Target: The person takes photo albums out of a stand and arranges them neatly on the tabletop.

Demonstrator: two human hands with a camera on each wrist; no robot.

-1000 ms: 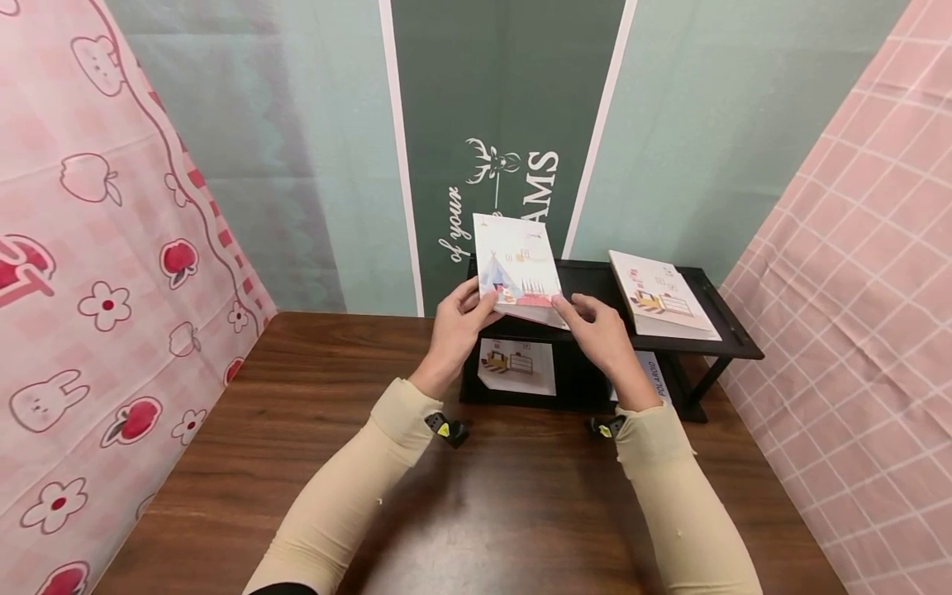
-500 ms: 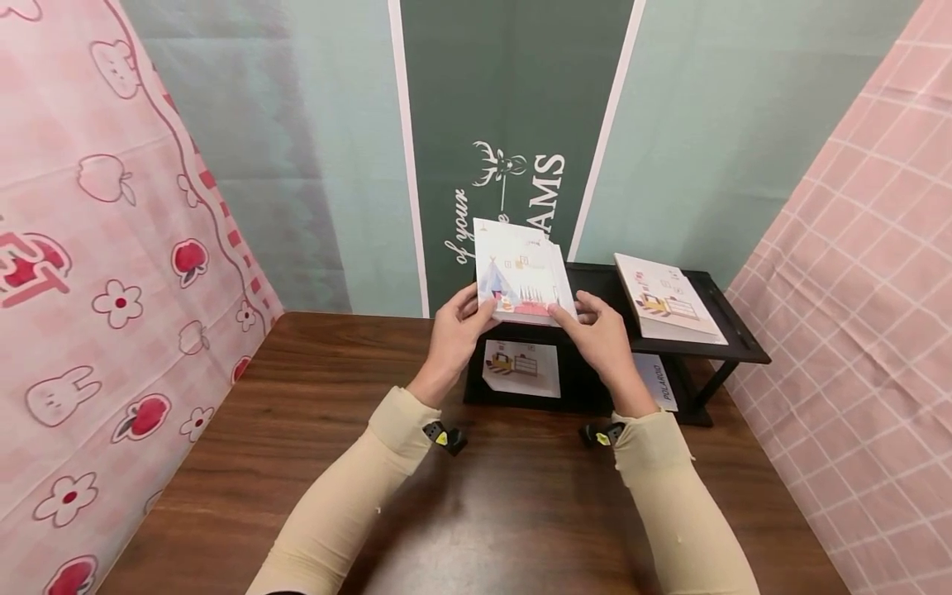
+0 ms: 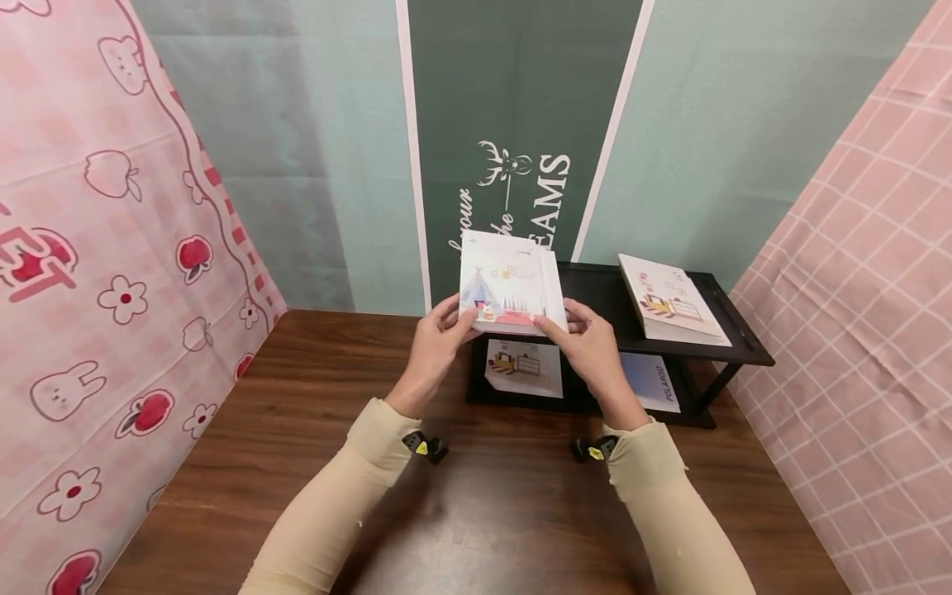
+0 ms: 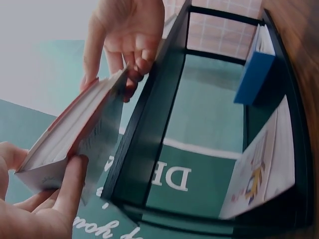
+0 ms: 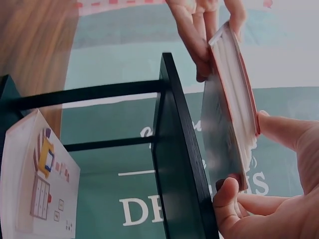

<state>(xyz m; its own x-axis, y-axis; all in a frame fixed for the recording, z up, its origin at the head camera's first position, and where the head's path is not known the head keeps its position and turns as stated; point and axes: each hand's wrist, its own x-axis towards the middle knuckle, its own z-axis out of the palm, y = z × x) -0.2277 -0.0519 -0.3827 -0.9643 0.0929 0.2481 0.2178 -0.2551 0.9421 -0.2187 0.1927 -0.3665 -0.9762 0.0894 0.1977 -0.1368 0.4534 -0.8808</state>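
Note:
A white book (image 3: 506,281) with a blue tent drawn on its cover is held up between both hands, at the left end of a black two-tier rack (image 3: 595,310). My left hand (image 3: 437,335) grips its left side, thumb on the cover. My right hand (image 3: 591,343) pinches the right side the same way. In the left wrist view the book (image 4: 75,129) shows red-edged covers and a thick page block. The right wrist view has the book (image 5: 229,99) beside the rack's upper board, apart from it.
On the rack's top lies another white book (image 3: 673,299) with a yellow armchair picture. The lower tier holds a similar armchair book (image 3: 524,372) at left and a blue-and-white item marked POLAROID (image 3: 650,382) at right. A wooden table (image 3: 335,397) bears the rack; patterned curtains surround it.
Both hands have brought the book slightly lower and to the left relative to the rack. Its cover looks flatter now, and the head view has shifted a little.

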